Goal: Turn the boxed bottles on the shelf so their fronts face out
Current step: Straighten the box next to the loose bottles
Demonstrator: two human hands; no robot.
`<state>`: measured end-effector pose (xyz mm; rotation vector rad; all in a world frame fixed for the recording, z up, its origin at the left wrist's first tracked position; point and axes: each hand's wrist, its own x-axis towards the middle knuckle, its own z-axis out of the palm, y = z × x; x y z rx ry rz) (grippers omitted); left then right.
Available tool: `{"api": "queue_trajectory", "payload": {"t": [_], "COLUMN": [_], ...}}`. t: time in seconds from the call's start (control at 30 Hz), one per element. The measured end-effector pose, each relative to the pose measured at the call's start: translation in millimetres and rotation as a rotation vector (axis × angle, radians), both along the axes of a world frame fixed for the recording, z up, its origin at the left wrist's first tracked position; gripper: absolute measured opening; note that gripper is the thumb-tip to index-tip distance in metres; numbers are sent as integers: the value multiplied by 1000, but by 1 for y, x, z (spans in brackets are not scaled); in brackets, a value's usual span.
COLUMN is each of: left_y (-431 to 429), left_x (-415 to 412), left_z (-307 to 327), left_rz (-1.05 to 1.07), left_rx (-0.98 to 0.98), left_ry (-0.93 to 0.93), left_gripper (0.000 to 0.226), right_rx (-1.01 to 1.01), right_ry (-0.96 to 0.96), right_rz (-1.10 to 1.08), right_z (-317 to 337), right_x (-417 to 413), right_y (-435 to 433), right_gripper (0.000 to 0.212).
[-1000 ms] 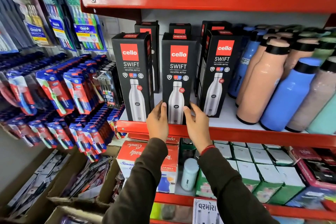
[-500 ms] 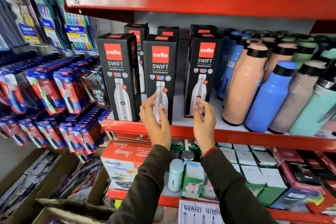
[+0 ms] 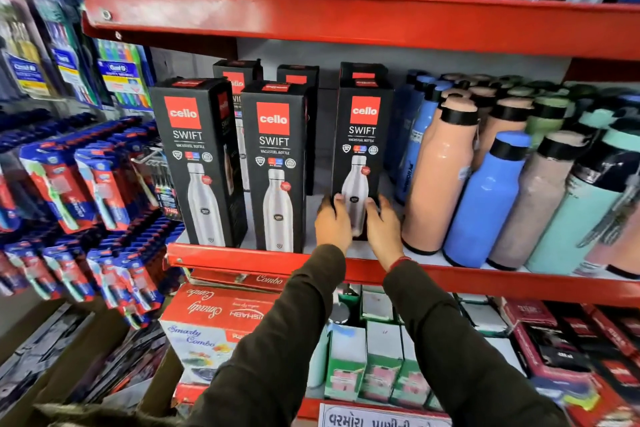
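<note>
Black third boxed bottle [image 3: 362, 152] on the red shelf [image 3: 242, 258], its base clasped between left hand [image 3: 333, 224] and right hand [image 3: 383, 230]; squaring its front outward likely follows.

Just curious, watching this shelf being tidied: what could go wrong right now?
Both hands, left and right, flank the base of the right box. Gripped that low, the tall box might tip. The peach bottle stands close beside it, so a turning corner could knock it into the other bottles.
</note>
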<state>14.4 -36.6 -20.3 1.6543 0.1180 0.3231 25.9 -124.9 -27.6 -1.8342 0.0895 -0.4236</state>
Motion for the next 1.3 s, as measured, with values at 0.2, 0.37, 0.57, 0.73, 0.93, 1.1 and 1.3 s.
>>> {"api": "queue_trajectory", "payload": {"t": [0.2,0.37,0.57,0.73,0.93,1.1,1.3], "left_y": [7,9,14,18,21,24,25], "left_x": [-1,-10,-24,-41,-53,-61,-65], "left_z": [-2,-6,-15,-17,-17,-16,-15], "left_rz": [47,69,89,87,68,51,27], "left_rx": [8,-3,42,40,43,42,38], "left_ry": [37,3,-25,-59,-71,-69,-63], "left_gripper": [36,34,36,35,38,37,39], "right_rx": [-15,-20,-4,-14,-26,-24,-49], "right_ry": [-9,-22,-73,-101,-121,-123,-101], "right_rz": [-13,-17,-8,-8,4,-1,-4], "right_z": [-3,-6,-11,-15,-16,-16,-18], "right_x": [-3,-14,-32,-47,-60,-64,-65], "right_y": [-4,-8,-9,-9,-9,-8,-8], "right_gripper": [45,45,40,40,38,37,40]}}
